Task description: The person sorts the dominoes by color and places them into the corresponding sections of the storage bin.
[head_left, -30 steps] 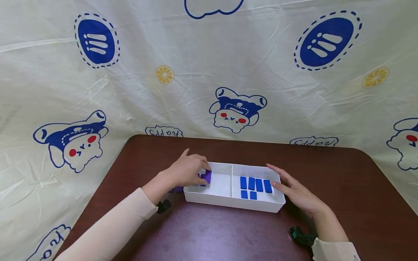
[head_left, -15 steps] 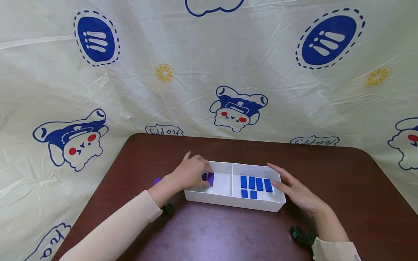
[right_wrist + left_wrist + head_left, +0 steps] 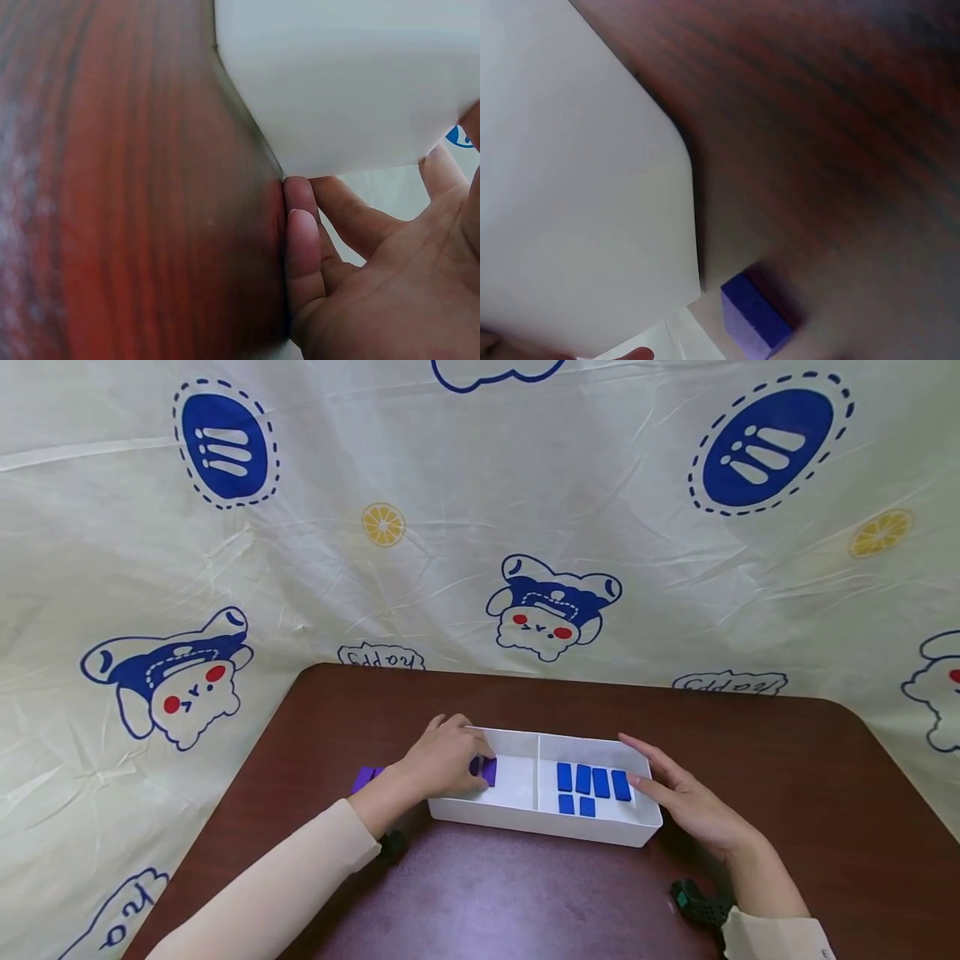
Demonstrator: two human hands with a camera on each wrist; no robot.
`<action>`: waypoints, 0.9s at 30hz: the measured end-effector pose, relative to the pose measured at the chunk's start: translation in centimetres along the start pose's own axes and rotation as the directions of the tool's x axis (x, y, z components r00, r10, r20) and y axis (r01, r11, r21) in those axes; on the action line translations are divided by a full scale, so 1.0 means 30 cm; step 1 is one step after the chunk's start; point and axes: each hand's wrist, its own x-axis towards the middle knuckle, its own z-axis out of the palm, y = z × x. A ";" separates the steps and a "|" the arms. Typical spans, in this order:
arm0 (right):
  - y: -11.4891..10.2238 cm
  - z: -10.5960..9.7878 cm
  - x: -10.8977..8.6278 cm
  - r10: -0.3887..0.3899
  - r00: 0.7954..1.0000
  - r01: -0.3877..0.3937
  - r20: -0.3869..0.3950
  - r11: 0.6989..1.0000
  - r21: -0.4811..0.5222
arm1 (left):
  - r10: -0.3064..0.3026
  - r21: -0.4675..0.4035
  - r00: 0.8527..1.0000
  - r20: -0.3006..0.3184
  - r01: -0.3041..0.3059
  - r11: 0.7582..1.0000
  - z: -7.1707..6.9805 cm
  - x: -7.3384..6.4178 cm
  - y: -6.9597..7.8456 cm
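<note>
A white two-compartment box sits on the dark wooden table. My left hand reaches over its left end and pinches a purple block low in the left compartment. Another dark purple piece shows between thumb and fingers, partly hidden. My right hand holds the box's right end, thumb over the rim and fingers outside. The right wrist view has those fingers against the box's lower edge. Several blue blocks lie in two rows in the right compartment.
More purple blocks lie on the table left of the box, partly behind my left wrist. One purple block is close to the box wall in the left wrist view. A printed white sheet hangs behind the table.
My left hand has moved slightly right and down into the left compartment with the purple block. Its wrist has shifted, uncovering purple blocks on the table. The right hand keeps its place on the box.
</note>
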 end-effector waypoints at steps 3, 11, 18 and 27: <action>-0.002 -0.003 0.002 -0.004 1.000 0.004 0.001 1.000 -0.003 | -0.004 0.003 1.000 -0.003 0.004 1.000 0.000 0.002 -0.002; -0.004 -0.003 -0.001 0.022 1.000 -0.022 0.001 1.000 -0.015 | -0.009 0.008 1.000 0.006 0.009 1.000 0.005 0.002 -0.004; -0.001 0.001 -0.004 0.024 1.000 -0.025 -0.011 1.000 -0.019 | -0.018 -0.013 1.000 0.015 0.018 1.000 0.004 0.001 0.000; -0.002 0.002 -0.003 0.020 1.000 -0.021 -0.014 1.000 -0.022 | -0.015 -0.017 1.000 0.001 0.015 1.000 0.007 -0.004 -0.006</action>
